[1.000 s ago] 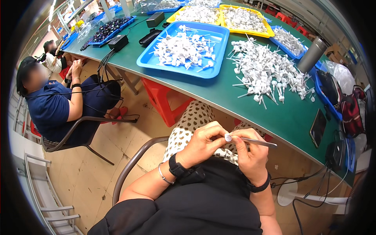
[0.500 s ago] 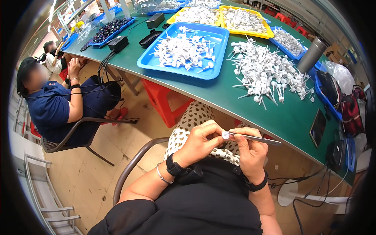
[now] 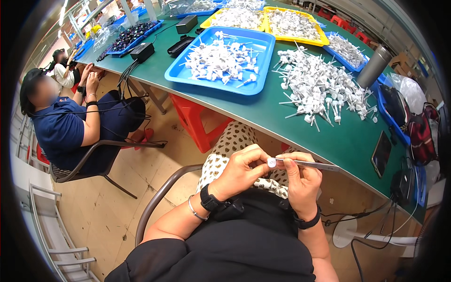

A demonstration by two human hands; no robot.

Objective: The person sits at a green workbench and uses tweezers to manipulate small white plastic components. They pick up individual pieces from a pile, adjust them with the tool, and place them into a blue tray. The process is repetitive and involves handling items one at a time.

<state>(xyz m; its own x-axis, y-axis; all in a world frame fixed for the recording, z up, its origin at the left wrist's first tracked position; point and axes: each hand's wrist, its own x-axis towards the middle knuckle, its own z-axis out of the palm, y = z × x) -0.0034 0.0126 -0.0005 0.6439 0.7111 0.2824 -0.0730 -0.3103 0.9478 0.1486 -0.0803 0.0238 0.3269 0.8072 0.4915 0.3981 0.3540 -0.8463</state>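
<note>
Above my lap, my left hand (image 3: 241, 169) is closed, pinching a small white round-headed part (image 3: 271, 162) between thumb and forefinger. My right hand (image 3: 303, 181) grips metal tweezers (image 3: 321, 166), whose flat end sticks out to the right. The tweezers' tips meet the white part or come very near it; the fingers partly hide the contact. Ahead on the green table lies a loose heap of similar white parts with thin stems (image 3: 319, 84). Left of the heap, a blue tray (image 3: 176, 74) holds more of them.
Yellow trays (image 3: 321, 41) of white parts stand farther back. A grey metal flask (image 3: 375, 66), a phone (image 3: 381, 154) and a dark bag (image 3: 424, 136) are at the right. A red stool (image 3: 190, 120) is under the table. To the left sits another person (image 3: 70, 117).
The tweezers' outer end has swung slightly up and right, and the white part is turned a little. Both my hands stay almost in place. The person at left has raised a hand.
</note>
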